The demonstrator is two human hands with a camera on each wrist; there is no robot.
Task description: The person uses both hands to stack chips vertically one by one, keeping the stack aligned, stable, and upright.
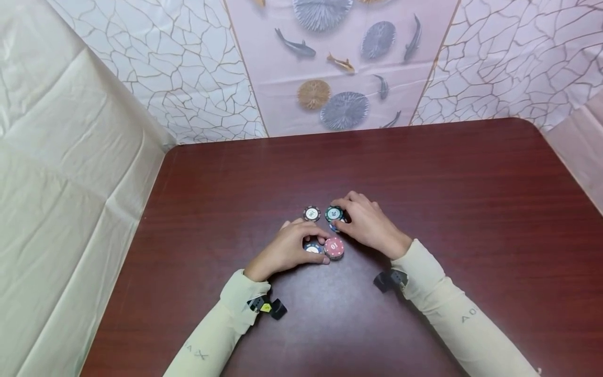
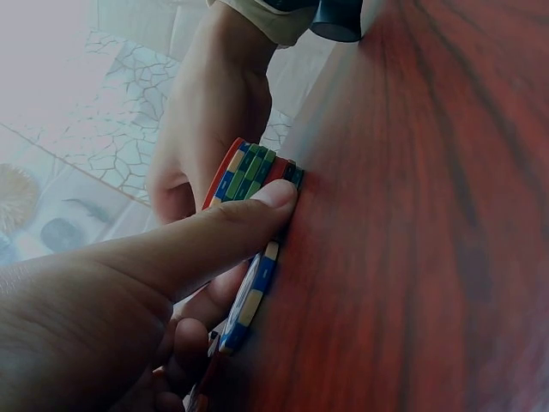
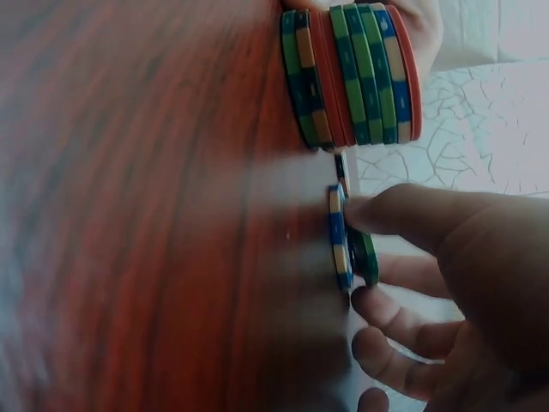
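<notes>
My left hand [image 1: 289, 246] holds a short stack of poker chips [image 1: 334, 247] between thumb and forefinger. A red chip tops the stack; green, blue and more red edges show below it in the right wrist view. Beneath the left palm lies a blue chip [image 1: 312, 248], partly covered. My right hand [image 1: 369, 222] pinches a green chip [image 1: 334, 213] between thumb and fingers. Close under the green chip is another blue chip [image 3: 337, 245], flat near the table and partly hidden by the right thumb in the head view.
A black chip [image 1: 312, 213] lies beyond the left fingers, left of the green one. The dark red wooden table [image 1: 447, 173] extends to a patterned cloth [image 1: 339, 78] at the back. Pale cloth [image 1: 70, 183] hangs along the left side.
</notes>
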